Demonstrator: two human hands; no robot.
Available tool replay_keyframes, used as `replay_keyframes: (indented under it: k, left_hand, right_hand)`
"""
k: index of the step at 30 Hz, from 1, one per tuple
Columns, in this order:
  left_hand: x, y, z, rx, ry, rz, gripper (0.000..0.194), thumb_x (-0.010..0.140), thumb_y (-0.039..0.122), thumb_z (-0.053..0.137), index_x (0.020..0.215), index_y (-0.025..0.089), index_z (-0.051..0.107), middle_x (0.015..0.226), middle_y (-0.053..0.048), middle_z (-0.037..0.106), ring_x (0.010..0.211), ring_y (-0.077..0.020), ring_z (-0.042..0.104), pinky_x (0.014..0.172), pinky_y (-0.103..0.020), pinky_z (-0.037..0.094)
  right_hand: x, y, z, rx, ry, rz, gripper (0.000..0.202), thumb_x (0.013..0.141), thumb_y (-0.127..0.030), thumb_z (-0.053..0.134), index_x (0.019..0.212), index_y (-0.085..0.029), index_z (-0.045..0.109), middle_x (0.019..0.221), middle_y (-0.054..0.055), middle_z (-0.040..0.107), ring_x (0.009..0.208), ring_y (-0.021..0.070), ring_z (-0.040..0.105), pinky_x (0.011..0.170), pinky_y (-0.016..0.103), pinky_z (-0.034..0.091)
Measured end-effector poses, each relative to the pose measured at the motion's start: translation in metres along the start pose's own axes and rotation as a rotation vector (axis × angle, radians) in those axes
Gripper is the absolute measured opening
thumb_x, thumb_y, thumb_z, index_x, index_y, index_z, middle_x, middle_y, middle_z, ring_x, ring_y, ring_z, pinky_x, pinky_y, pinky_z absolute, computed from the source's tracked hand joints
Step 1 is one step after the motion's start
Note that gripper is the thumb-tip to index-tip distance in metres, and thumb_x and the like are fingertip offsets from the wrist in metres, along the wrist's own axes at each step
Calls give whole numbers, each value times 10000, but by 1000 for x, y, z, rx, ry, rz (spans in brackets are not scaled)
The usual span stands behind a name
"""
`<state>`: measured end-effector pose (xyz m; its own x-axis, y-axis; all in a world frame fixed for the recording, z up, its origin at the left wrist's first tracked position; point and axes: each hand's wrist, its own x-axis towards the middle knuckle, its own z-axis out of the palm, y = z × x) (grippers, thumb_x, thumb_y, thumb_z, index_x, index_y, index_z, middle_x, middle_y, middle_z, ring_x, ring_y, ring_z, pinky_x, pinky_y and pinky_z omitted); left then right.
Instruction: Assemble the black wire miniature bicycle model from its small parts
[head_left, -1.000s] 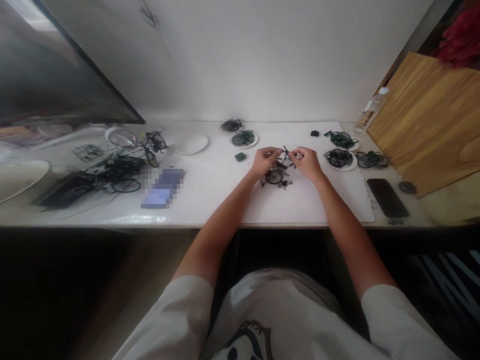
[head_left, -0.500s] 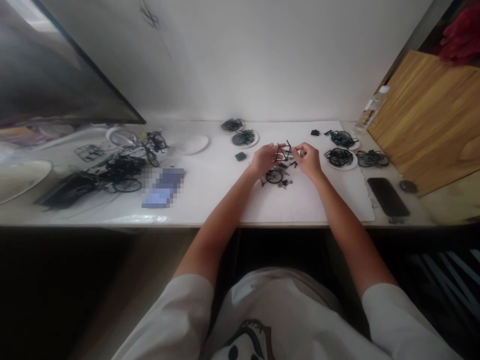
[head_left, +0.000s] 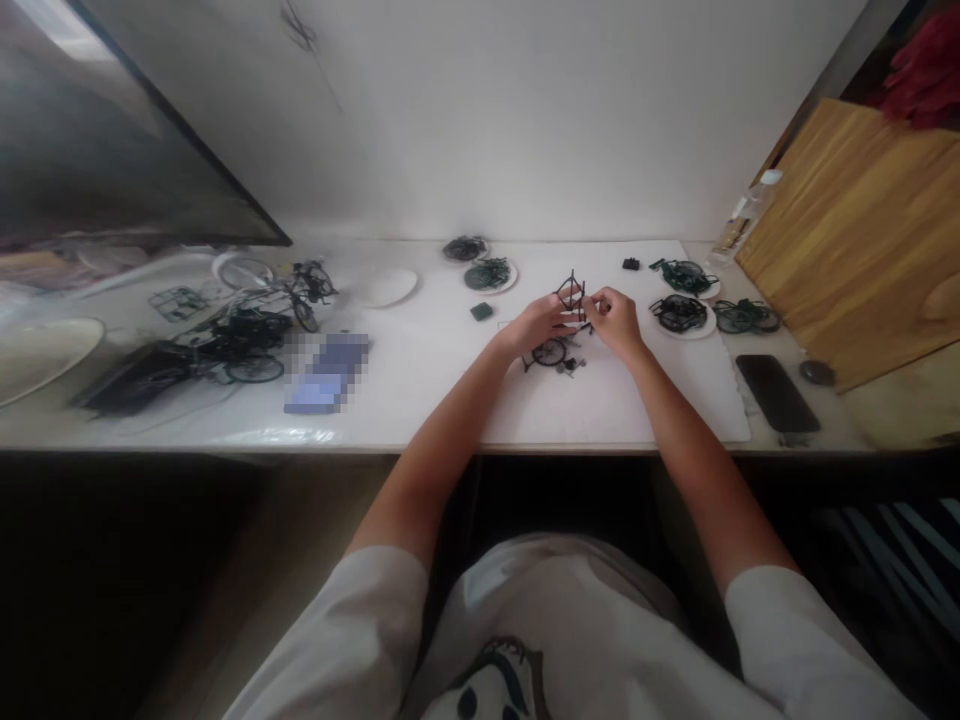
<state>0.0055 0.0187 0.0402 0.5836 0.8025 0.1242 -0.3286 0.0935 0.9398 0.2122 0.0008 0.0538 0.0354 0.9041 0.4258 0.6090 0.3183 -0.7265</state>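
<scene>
A small black model bicycle frame (head_left: 571, 290) is raised above the white sheet, between my two hands. My left hand (head_left: 536, 326) holds it from the left, with the fingers reaching behind and under it. On its right side, my right hand (head_left: 613, 318) is closed with thumb and forefinger pinched at the frame; whether a tiny part sits in the pinch is hidden. Just below my hands lie a small spoked wheel (head_left: 550, 352) and several small loose dark parts (head_left: 571, 366).
Small plates of dark bicycle parts stand at the back (head_left: 491, 274) and right (head_left: 681, 315). A green piece (head_left: 481, 312), a black phone (head_left: 777, 393), a bottle (head_left: 750, 215) and a wooden board (head_left: 862, 240) are around. Model bicycles (head_left: 247, 340) crowd the left.
The bicycle frame has been turned in my fingers, so a pointed end now stands up. My left hand has shifted slightly right and its fingers reach further under the frame.
</scene>
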Motion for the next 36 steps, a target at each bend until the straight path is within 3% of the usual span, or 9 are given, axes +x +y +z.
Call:
replay_keyframes:
  k: [6, 10, 16, 21, 26, 32, 36]
  left_hand:
    - [0, -1, 2, 11, 79, 27, 743, 789, 583, 930, 1397, 214, 716, 1428, -204, 720, 1258, -332, 734, 1116, -486, 535]
    - [1, -3, 2, 53, 167, 19, 654, 869, 616, 850, 1345, 181, 740, 1321, -199, 769, 1146, -295, 777, 1020, -414, 572]
    - [4, -8, -4, 98, 201, -1, 566, 925, 592, 776, 1307, 175, 767, 1251, -174, 788, 999, -216, 773, 882, -313, 572]
    - [9, -12, -7, 115, 294, 22, 475, 931, 560, 771, 1167, 149, 791, 1161, -165, 791, 870, -176, 733, 775, -292, 562]
    - [7, -6, -11, 89, 381, 56, 445, 946, 553, 763, 1166, 167, 769, 1237, -163, 769, 943, -179, 738, 840, -304, 585]
    - [3, 3, -15, 112, 429, 92, 516, 991, 649, 684, 1218, 187, 714, 1364, -214, 717, 1083, -256, 758, 914, -375, 601]
    - [7, 0, -20, 123, 463, 120, 496, 977, 654, 709, 1164, 194, 726, 1307, -190, 725, 986, -216, 736, 890, -370, 597]
  right_hand:
    - [-2, -5, -1, 35, -24, -11, 300, 966, -467, 626, 787, -232, 578, 684, 2, 557, 657, 173, 480, 686, 318, 384]
    - [-3, -7, -1, 69, -68, -43, 349, 962, -516, 623, 762, -236, 565, 667, 5, 555, 650, 173, 471, 672, 324, 386]
    - [-4, -9, -1, 86, -131, -73, 434, 945, -617, 625, 754, -231, 577, 659, 4, 540, 639, 168, 451, 660, 329, 379]
    - [-6, -9, 0, 21, -140, -77, 450, 954, -639, 629, 793, -218, 636, 677, 5, 543, 664, 169, 451, 676, 324, 383]
    - [-6, -6, -1, -2, -176, -82, 433, 916, -624, 688, 789, -210, 675, 664, -11, 496, 665, 162, 446, 661, 316, 357]
    - [-7, -2, -9, -31, -491, -59, 538, 817, -704, 804, 685, -214, 624, 590, -35, 465, 588, 137, 385, 597, 311, 300]
    - [-3, 5, -8, -134, -394, -46, 546, 894, -665, 757, 644, -215, 571, 595, -9, 513, 605, 151, 439, 621, 319, 313]
